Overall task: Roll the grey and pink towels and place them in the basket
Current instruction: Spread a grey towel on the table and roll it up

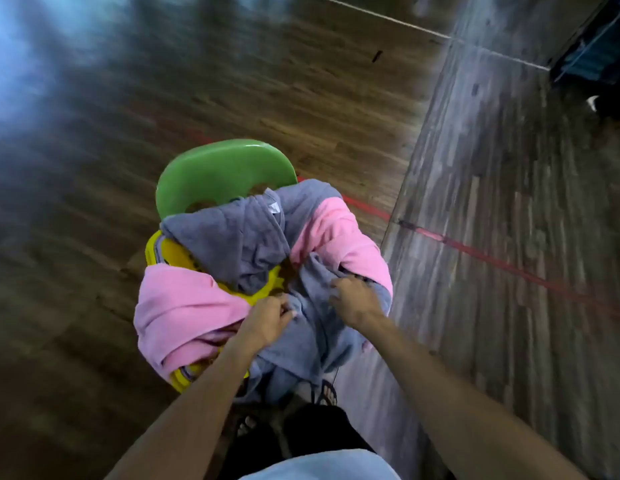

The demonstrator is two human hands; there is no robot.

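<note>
Basket (155, 249): yellow, standing on a green chair (215, 174). Only parts of its rim show, at the chair's left side and at the near edge. It is heaped with unrolled towels that spill over the rim.

Pink towel (176, 306): one loose bundle hangs over the basket's left and near-left rim. A second pink towel (336, 233) lies at the right edge of the heap. Neither is rolled.

Grey towel (239, 237): one crumpled across the middle and far side, its white label showing. Another grey towel (301, 344) drapes off the near edge toward the floor.

Left hand (267, 320): fingers curled, pinching the near grey towel just beside the pink bundle.

Right hand (353, 299): fingers curled down into a fold of the same grey towel, at the near-right of the heap. Both hands therefore hold one piece. How much cloth each has cannot be told; the view is blurred.

Assessment: the step in hand appears to be lifting this grey towel free for rolling. Recommendations: raise it straight up so it does not drag the pink bundle or the other grey towel over the rim; move the grips to two corners of one edge; shake it flat; fold lengthwise, then roll tightly. The heap overhangs the chair, so a sideways pull could tip the basket. No flat surface for rolling is visible apart from the floor.
</note>
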